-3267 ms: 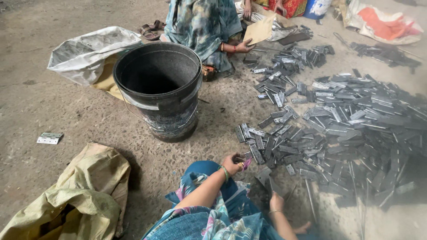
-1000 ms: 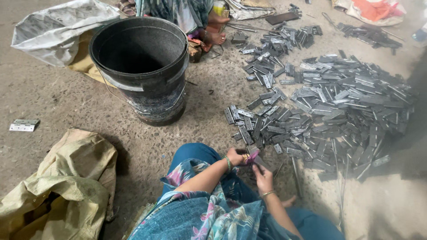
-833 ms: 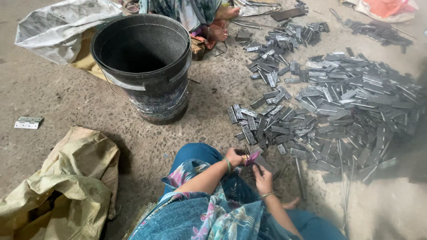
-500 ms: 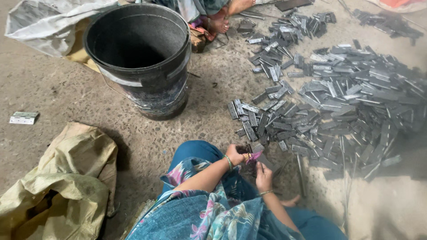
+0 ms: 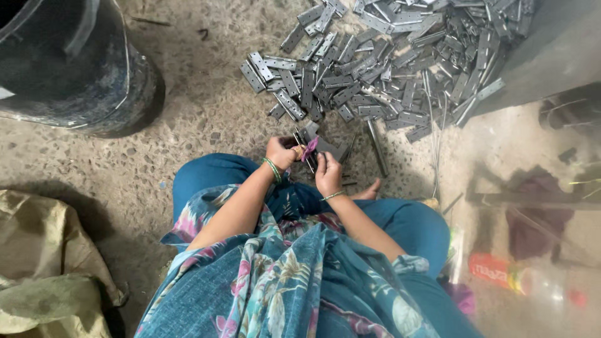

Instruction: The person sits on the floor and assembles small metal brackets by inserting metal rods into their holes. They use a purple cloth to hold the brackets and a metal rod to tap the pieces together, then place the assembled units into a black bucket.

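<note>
Item: hinge (image 5: 325, 148) — grey metal, held between both hands above the lap, just short of the pile (image 5: 388, 69) on the floor.
Left hand (image 5: 283, 152): fingers closed on hinge, pink scrap by the thumb.
Right hand (image 5: 328, 173): fingers pinching its near edge.
Handling: best gripped by the flat leaves, clear of sharp edges.
Bucket (image 5: 69, 62) — far left.

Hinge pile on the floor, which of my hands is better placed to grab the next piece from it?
Probably the right hand. It sits on the side where the hinge pile spreads and only steadies the hinge being worked. The left hand grips that hinge, with a purple scrap at its fingers.
</note>
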Demonstrator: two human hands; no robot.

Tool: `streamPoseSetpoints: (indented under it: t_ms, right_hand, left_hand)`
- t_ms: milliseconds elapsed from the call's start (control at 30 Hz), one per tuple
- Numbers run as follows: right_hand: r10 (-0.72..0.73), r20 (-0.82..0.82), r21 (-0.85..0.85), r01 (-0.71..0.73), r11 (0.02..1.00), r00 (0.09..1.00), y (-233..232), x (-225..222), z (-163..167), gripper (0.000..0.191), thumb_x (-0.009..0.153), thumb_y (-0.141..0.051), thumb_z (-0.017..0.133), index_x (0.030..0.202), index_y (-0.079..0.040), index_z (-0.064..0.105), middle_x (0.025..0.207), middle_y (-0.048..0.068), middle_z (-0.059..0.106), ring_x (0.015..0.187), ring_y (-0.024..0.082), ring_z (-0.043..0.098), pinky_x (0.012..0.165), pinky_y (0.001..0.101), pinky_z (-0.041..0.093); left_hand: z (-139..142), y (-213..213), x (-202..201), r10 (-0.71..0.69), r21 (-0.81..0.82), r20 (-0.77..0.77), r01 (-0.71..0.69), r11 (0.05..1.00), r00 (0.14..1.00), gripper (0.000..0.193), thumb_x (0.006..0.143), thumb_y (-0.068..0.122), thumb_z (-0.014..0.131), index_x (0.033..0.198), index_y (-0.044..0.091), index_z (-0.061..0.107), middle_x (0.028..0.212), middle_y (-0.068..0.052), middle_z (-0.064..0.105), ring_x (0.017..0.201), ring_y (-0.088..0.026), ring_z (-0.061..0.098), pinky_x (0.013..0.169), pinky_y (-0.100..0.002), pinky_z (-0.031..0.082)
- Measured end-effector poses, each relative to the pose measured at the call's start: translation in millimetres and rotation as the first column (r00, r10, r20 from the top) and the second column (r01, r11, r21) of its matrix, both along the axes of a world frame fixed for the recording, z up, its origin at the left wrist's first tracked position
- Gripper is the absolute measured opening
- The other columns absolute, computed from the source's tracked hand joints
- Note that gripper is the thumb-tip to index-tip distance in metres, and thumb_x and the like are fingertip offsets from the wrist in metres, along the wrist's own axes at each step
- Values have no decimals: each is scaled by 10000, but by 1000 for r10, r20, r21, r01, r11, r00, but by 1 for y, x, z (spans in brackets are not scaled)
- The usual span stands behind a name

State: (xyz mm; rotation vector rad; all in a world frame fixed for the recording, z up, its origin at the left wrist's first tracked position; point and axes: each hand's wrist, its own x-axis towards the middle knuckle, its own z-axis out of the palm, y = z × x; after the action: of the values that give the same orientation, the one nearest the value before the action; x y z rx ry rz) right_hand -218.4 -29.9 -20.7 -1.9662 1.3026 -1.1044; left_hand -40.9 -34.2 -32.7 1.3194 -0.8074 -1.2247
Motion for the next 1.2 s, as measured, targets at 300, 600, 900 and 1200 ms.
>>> streamPoseSetpoints:
  t_ms: [300,600,900,1200]
  right_hand:
    - [-79,-68,171,89,981,995,-14,-9,9,192,1014,-181,653,977,2,697,810,216,690,664,332,653,660,395,525]
    - [-275,298,801,-83,593,914,-46,-54,22,244,986,-187,588,1018,18,718,744,129,718,542,164,631,426,287,458]
    - [-686,336,908,-415,54,645,-67,-40,-1,224,1019,-155,529,1062,1,684,768,118,683,528,108,586,396,167,407]
    - [-297,-391,483,469,739,871,-74,-59,7,583,954,-501,722,968,81,754,895,242,761,807,336,719,768,462,569]
  left_hand:
    - [-9,1,1,-32,35,-111,36,999,993,561,697,83,840,1211,-66,672,1142,-134,765,1015,-199,735,881,-324,601]
    - [1,15,5,-85,-57,570,142,988,817,780,687,179,912,1393,128,585,1349,-148,668,1252,-349,648,1052,-428,529]
    - [-25,-13,-19,-418,180,774,467,866,476,822,665,164,841,1435,221,560,1519,-138,471,1333,-397,498,1091,-451,472]
    - [-21,-17,-27,-457,349,860,392,851,226,394,870,304,715,1241,187,659,1266,-89,645,1209,-346,589,989,-456,510]
